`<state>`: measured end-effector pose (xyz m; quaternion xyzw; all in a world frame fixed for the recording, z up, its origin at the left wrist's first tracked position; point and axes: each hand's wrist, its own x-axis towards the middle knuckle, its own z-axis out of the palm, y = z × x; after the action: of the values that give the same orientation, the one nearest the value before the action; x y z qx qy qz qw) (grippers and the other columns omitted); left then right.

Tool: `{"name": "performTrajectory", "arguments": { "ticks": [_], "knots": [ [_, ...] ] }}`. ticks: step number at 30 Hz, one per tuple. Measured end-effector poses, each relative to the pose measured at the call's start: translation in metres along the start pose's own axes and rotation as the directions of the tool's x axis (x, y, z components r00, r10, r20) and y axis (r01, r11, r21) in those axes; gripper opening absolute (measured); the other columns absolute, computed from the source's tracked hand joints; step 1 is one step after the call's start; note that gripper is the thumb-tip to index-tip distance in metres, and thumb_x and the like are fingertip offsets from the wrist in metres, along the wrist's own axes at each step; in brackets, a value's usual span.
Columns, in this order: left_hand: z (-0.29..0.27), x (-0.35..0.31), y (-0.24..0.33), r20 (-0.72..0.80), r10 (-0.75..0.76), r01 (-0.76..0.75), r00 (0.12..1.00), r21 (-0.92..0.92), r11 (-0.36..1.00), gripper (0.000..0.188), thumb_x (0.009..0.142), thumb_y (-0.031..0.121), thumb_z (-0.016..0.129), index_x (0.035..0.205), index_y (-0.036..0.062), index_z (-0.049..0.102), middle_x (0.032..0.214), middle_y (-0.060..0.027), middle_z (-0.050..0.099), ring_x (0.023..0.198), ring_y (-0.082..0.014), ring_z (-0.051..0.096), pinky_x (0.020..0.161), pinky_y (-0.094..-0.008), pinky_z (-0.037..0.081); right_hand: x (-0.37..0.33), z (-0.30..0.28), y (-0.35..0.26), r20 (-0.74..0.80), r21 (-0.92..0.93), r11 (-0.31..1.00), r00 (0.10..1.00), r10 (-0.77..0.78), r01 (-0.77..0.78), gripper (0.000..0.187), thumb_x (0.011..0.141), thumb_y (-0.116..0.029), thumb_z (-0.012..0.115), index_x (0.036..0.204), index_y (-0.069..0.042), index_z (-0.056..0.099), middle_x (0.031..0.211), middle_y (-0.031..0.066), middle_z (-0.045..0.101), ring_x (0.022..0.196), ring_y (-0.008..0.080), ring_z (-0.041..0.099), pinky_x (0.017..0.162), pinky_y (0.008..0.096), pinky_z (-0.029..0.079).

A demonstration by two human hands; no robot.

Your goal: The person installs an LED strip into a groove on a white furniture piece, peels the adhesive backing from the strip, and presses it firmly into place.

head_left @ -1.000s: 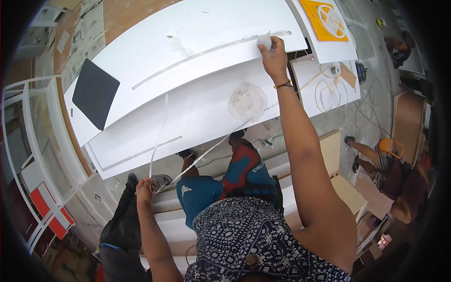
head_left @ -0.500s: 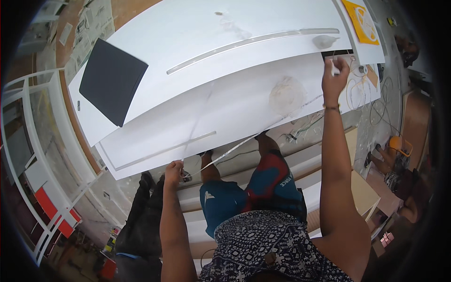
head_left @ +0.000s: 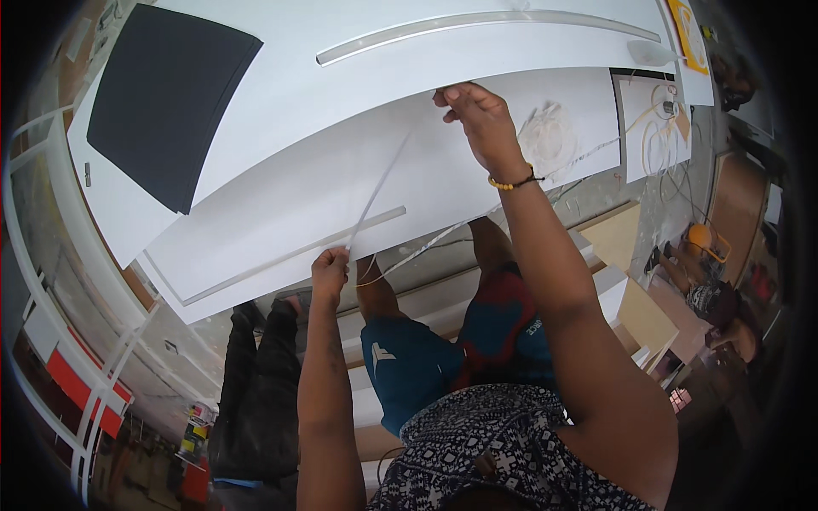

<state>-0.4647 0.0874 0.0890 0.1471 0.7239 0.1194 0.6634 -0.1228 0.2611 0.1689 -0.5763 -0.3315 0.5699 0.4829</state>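
Note:
My left hand is closed on a thin pale strip at the near edge of the white panel. One length of it slants up over the panel towards my right hand. From beside the left hand, a narrow white band with marks along it loops down and runs right across the panel. My right hand is raised over the panel's far part, thumb and fingers pinched. Whatever sits in that pinch, if anything, is too small to make out. A coil of pale, clear material lies on the panel right of this hand.
A black sheet stack lies on the white top at left, a long metal channel farther back. Another channel lies near the front edge. Looped cables are at right. Another person's dark-trousered legs are at lower left.
My right hand has swung left from the panel's right end, and the white wad it held no longer shows. My left hand has risen slightly. My view has shifted.

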Motion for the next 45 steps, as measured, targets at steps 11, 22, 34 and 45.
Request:
{"name": "performTrajectory", "arguments": {
  "ticks": [11,22,34,45],
  "knots": [
    [0.004,0.0,0.0,-0.117,-0.023,0.03,0.993,0.058,0.998,0.003,0.087,0.01,0.062,0.088,0.0095,0.065,0.069,0.0035,0.055,0.057,-0.0062,0.049,0.048,-0.0205,0.037,0.021,-0.009,0.023,0.115,0.16,0.986,0.991,-0.069,0.05,0.016,0.092,-0.018,0.061,0.098,-0.006,0.07,0.095,0.0024,0.069,0.093,0.0129,0.062,0.079,0.0297,0.048],
    [-0.067,0.025,0.069,-0.139,0.099,-0.061,0.985,0.255,0.965,0.008,0.088,0.013,0.061,0.089,0.007,0.067,0.069,0.0021,0.054,0.057,-0.006,0.047,0.045,-0.021,0.035,0.016,0.015,0.028,0.117,0.047,0.999,0.993,-0.001,-0.004,0.014,0.093,-0.012,0.062,0.1,-0.001,0.067,0.094,0.0075,0.069,0.093,0.0161,0.063,0.08,0.0313,0.05],
    [-0.08,0.07,0.121,-0.151,0.312,-0.176,0.938,0.568,0.804,0.018,0.082,0.019,0.064,0.086,0.0035,0.07,0.064,-0.0002,0.053,0.05,-0.0079,0.044,0.042,-0.0244,0.034,0.016,0.051,0.061,0.06,0.059,0.997,0.998,0.035,-0.039,0.015,0.089,-0.011,0.058,0.096,0.0,0.067,0.095,0.0064,0.069,0.085,0.013,0.061,0.077,0.0273,0.049],
    [-0.064,0.066,0.103,-0.154,0.354,-0.149,0.922,0.703,0.695,0.026,0.079,0.025,0.067,0.084,-0.0006,0.072,0.066,-0.0054,0.064,0.058,-0.0136,0.056,0.054,-0.0301,0.045,0.016,0.022,0.048,0.197,0.631,0.775,0.956,-0.216,0.045,0.024,0.092,-0.011,0.049,0.112,-0.004,0.06,0.111,0.0079,0.066,0.105,0.0229,0.062,0.089,0.0436,0.049]
  ]
}}
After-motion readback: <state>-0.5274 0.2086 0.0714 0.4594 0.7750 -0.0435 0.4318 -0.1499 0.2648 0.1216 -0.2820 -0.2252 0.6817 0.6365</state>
